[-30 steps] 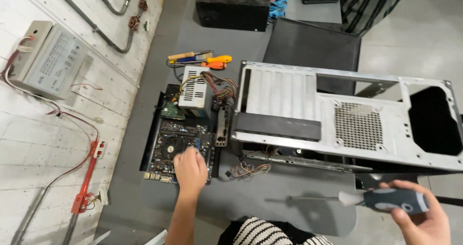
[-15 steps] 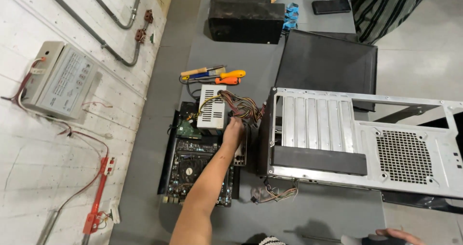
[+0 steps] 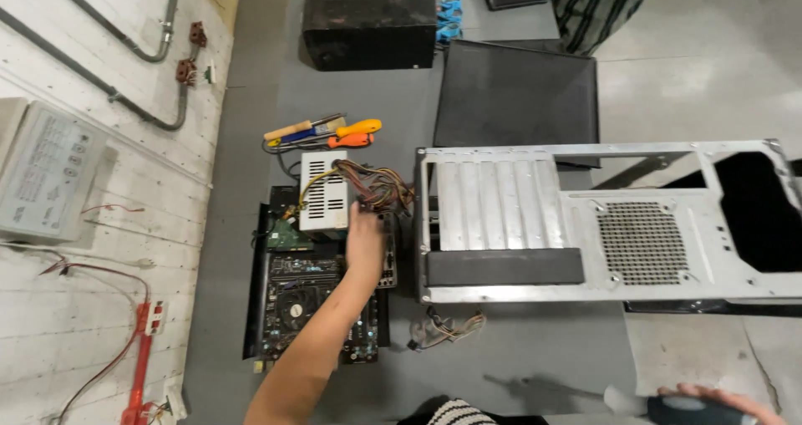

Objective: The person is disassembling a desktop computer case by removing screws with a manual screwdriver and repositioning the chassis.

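Left hand (image 3: 365, 239) now moved up off the motherboard (image 3: 313, 304), fingers closing on the cable bundle (image 3: 378, 189) — bundle at 3 o'clock of the power supply (image 3: 324, 189). Right hand (image 3: 710, 404) wrapped around a dark-handled tool (image 3: 681, 408), low at 5 o'clock — apparently shifting to the wiring.

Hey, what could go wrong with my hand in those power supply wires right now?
The left hand is in the wire bundle of the power supply; a tug might drag it onto the motherboard just below. The forearm crosses that bare board and might knock parts. The right hand holds a dark tool at the frame's edge, out of sight.
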